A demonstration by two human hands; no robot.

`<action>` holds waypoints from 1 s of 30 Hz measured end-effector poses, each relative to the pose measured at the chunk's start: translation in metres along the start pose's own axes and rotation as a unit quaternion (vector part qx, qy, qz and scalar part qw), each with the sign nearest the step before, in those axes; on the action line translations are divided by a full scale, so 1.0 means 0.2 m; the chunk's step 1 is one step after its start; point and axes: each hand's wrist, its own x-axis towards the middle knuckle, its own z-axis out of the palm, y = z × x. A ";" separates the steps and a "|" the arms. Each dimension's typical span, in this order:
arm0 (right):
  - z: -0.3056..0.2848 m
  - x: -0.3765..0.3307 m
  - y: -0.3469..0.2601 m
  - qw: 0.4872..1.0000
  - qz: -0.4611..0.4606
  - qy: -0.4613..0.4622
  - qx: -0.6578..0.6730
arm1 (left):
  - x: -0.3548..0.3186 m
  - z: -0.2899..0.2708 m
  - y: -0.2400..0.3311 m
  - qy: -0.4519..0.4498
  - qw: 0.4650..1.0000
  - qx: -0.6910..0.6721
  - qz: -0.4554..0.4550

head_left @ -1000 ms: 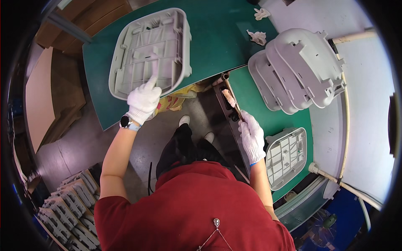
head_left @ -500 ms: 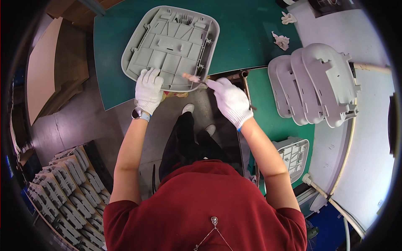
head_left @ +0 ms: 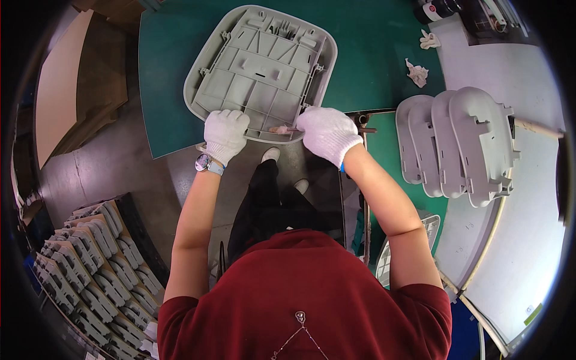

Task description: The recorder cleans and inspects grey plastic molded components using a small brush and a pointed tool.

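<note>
A large grey moulded plastic panel (head_left: 264, 66) lies ribbed side up on the green table (head_left: 360, 54). My left hand (head_left: 224, 133), in a white glove with a wristwatch below it, grips the panel's near edge. My right hand (head_left: 327, 133), also gloved, holds a small thin tool (head_left: 282, 129) whose tip touches the panel's near rim, just right of my left hand.
A row of grey panels (head_left: 459, 144) stands stacked on the right. Two crumpled white rags (head_left: 419, 72) lie on the green top. Many more grey parts (head_left: 84, 264) fill a rack at the lower left. A ribbed panel (head_left: 429, 231) leans by my right elbow.
My right hand came from the lower right with the tool up to the panel's near edge. The left hand stayed on that edge; the view shifted so the panel sits more central.
</note>
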 end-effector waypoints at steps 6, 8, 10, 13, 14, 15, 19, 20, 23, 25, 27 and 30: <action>-0.01 0.05 -0.07 0.999 -0.038 0.008 -0.029 | 0.00 0.00 -0.01 0.005 1.000 -0.008 0.010; -0.07 0.04 0.01 0.998 -0.017 -0.066 -0.002 | 0.01 -0.01 -0.01 -0.008 1.000 -0.013 0.013; -0.06 0.04 0.00 0.998 -0.020 -0.060 -0.001 | 0.03 -0.02 -0.02 -0.009 1.000 -0.011 0.017; 0.01 0.06 -0.02 0.998 -0.051 -0.009 0.024 | 0.02 -0.03 -0.01 -0.013 1.000 -0.013 0.021; -0.01 0.04 -0.01 0.998 -0.051 -0.005 0.024 | 0.02 -0.03 -0.01 -0.013 1.000 -0.017 0.021; -0.05 0.02 0.02 0.999 -0.017 -0.040 0.024 | 0.03 -0.04 -0.01 -0.011 1.000 -0.013 0.024; -0.07 -0.13 0.13 0.998 0.011 0.048 0.049 | 0.04 -0.05 -0.04 0.052 0.996 0.001 0.077; -0.06 -0.19 0.16 0.985 -0.006 0.142 0.101 | 0.05 -0.08 -0.05 0.128 0.984 0.006 0.126; -0.05 -0.37 0.24 0.888 -0.027 0.417 0.191 | 0.21 -0.39 -0.09 0.101 0.976 -0.032 0.188; -0.06 -0.50 0.24 0.832 0.084 0.418 0.356 | 0.28 -0.63 -0.04 0.211 0.964 -0.118 0.110; 0.00 -0.58 0.25 0.785 0.118 0.443 0.416 | 0.30 -0.80 0.00 0.171 0.911 -0.319 -0.195; 0.16 -0.69 0.26 0.654 0.167 0.500 0.543 | 0.32 -0.70 -0.44 0.415 0.700 -0.537 -0.224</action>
